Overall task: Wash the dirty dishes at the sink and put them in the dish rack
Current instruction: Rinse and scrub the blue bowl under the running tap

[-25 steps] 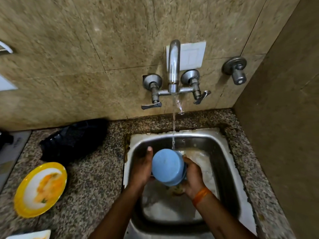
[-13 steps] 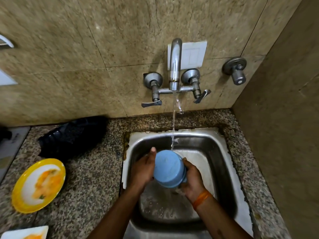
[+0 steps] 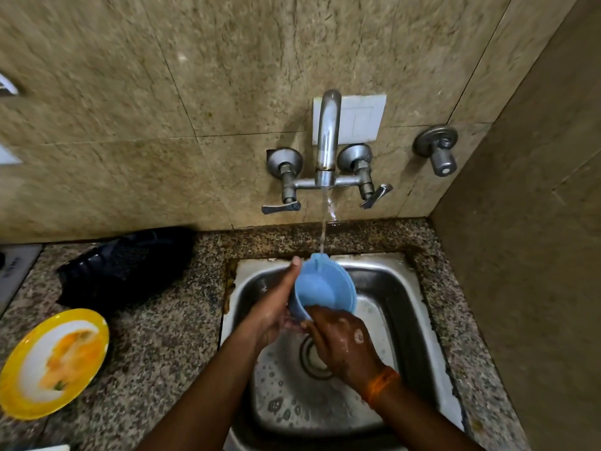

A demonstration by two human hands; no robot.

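A light blue plastic bowl [image 3: 323, 288] is held tilted over the steel sink [image 3: 403, 307], its open side facing me, under a thin stream of water from the wall tap [image 3: 327, 141]. My left hand [image 3: 276, 304] holds the bowl's left side, thumb up along the rim. My right hand [image 3: 344, 343] grips its lower edge from below, wet, fingers curled at the rim. A dirty yellow plate [image 3: 55, 362] with orange food remains lies on the counter at the left.
A black dish rack [image 3: 126, 265] lies on the granite counter [image 3: 169, 336] left of the sink, against the wall. Another tap knob [image 3: 439, 151] sticks out at the right. A side wall closes off the right. Soap bubbles dot the sink bottom.
The bowl has turned over: its bottom faced me before, now its open inside does. It has also risen toward the tap, and my right hand has shifted to its lower edge.
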